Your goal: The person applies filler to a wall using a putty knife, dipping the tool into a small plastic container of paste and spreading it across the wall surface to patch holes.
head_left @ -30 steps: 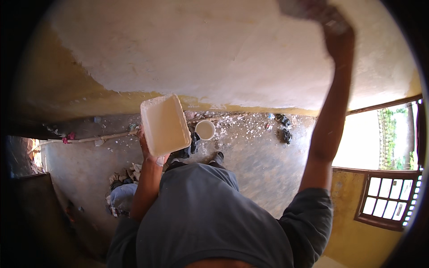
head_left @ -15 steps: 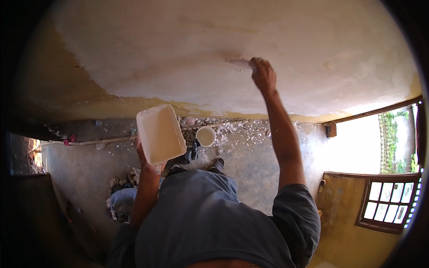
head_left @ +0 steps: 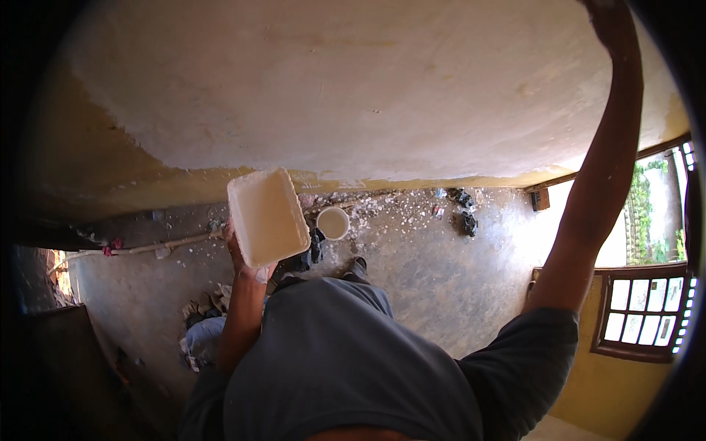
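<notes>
My left hand (head_left: 237,255) is closed on a white rectangular tub (head_left: 268,220), gripping it from its left side and underneath. Pale, smooth material coats the tub's inside, and its rim is rough with dried residue. My right arm stretches far up to the right along the wall (head_left: 368,88). At the upper edge of the picture, my right hand (head_left: 609,22) is dark and partly cut off, so its fingers and anything in them are hidden. A pale coat covers most of the wall, with yellowish paint showing at its left and lower borders.
A round white bucket (head_left: 333,223) stands on the floor near my feet, beside dark cloth. White flakes and black plastic scraps (head_left: 468,220) litter the wall's foot. A long pole (head_left: 176,242) lies at left, above a heap of cloth (head_left: 206,334). A paned window (head_left: 638,314) is at right.
My right hand has swept from the middle of the wall to the far upper right; the flat-bladed scraper seen in it before is now out of sight. My left hand keeps the tub nearly still.
</notes>
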{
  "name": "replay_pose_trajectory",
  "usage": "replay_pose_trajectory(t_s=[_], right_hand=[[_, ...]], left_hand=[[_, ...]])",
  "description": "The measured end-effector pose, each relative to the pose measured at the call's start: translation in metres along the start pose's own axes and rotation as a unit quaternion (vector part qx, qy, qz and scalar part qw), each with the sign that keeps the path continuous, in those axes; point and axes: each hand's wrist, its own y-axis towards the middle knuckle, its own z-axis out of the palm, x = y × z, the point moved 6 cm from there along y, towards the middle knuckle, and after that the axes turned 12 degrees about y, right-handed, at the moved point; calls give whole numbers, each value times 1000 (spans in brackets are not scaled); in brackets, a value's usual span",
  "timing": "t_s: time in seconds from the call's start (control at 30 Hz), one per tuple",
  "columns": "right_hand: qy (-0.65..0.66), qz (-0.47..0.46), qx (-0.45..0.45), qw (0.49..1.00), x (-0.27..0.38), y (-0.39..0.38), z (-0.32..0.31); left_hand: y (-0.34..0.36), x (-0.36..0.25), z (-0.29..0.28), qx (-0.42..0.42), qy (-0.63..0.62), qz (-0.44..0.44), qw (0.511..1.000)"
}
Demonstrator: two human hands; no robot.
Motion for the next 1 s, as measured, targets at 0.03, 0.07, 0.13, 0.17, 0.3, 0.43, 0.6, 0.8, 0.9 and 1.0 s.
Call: replay_pose_trajectory(t_s=[0.03, 0.07, 0.13, 0.17, 0.3, 0.43, 0.6, 0.8, 0.9, 1.0], right_hand=[[-76, 19, -63, 995, 15, -34, 32], [66, 52, 209, 974, -7, -45, 61], [24, 119, 191, 974, 20, -136, 171], [-88, 33, 236, 967, 31, -182, 215], [-20, 130, 298, 946, 33, -293, 322], [-59, 102, 237, 964, 21, -334, 360], [-95, 116, 160, 976, 11, -314, 342], [-128, 105, 115, 979, -4, -266, 278], [-145, 105, 119, 977, -10, -222, 236], [-133, 47, 56, 988, -19, -173, 187]], left_hand=[[-1, 1, -6, -12, -4, -2, 1000], [3, 5, -9, -11, -9, -9, 1000], [-2, 9, -31, -25, -5, 9, 1000], [-3, 14, -43, -14, 0, 20, 1000], [-5, 15, -36, -6, -64, -9, 998], [-5, 12, -36, -22, -41, -14, 999], [-3, 15, -37, -21, -38, 8, 999], [-7, 16, -22, -5, -56, 26, 998], [-2, 26, -48, -35, -56, -13, 998], [2, 24, -45, -3, -33, -3, 999]])
